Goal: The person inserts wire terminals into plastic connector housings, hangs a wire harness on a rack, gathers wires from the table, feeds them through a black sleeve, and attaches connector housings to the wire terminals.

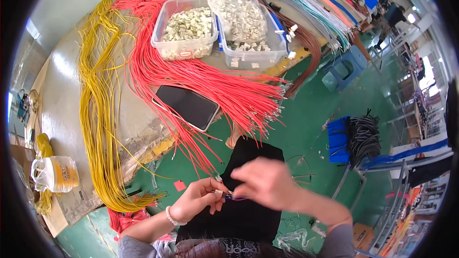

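My left hand (196, 200), with a beaded bracelet at its wrist, pinches a small white connector (218, 192) between thumb and fingers above my dark-clad lap. Several thin coloured wires (234, 197) run from the connector toward my right hand (267, 184). Motion smears the right hand, so its fingers and anything in them cannot be made out; it is just right of the connector. Beyond both hands, a thick bundle of red wires (215, 79) hangs its terminal-tipped ends over the table edge. One of these ends lies close to my left fingertips.
A black-screened phone (188, 106) rests among the red wires. Yellow wires (98, 114) drape over the table (62, 91) at left. Two clear bins (184, 50) (258, 59) hold pale connectors. On the green floor stand a blue stool (346, 69) and a blue crate (338, 138) beside black cables.
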Demonstrator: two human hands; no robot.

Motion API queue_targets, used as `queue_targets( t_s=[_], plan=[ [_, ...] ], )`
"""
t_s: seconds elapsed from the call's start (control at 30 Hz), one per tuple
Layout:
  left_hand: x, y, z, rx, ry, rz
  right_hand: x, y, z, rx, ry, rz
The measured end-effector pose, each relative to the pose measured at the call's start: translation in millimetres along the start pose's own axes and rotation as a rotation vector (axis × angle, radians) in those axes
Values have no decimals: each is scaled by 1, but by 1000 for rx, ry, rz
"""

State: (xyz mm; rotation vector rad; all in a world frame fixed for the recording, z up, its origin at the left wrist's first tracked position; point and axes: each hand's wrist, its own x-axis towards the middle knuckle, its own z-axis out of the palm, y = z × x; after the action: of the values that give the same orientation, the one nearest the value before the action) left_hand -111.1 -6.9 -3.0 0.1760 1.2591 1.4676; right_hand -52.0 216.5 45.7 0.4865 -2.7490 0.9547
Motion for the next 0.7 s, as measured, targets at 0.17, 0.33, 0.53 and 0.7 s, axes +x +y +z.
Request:
queue_targets(
  t_s=[0.17,0.33,0.53,0.7],
  plan=[
    [-6,-11,11,-342,-4,-25,155,77,-104,-7,280,166],
    [-2,-28,15,-411,-45,-84,248,188,-123,-274,-562,300],
    [0,-28,18,-427,22,-123,267,222,-75,-456,-818,250],
    [-2,-30,18,-403,35,-169,259,212,-81,-551,-717,103]
  ],
)
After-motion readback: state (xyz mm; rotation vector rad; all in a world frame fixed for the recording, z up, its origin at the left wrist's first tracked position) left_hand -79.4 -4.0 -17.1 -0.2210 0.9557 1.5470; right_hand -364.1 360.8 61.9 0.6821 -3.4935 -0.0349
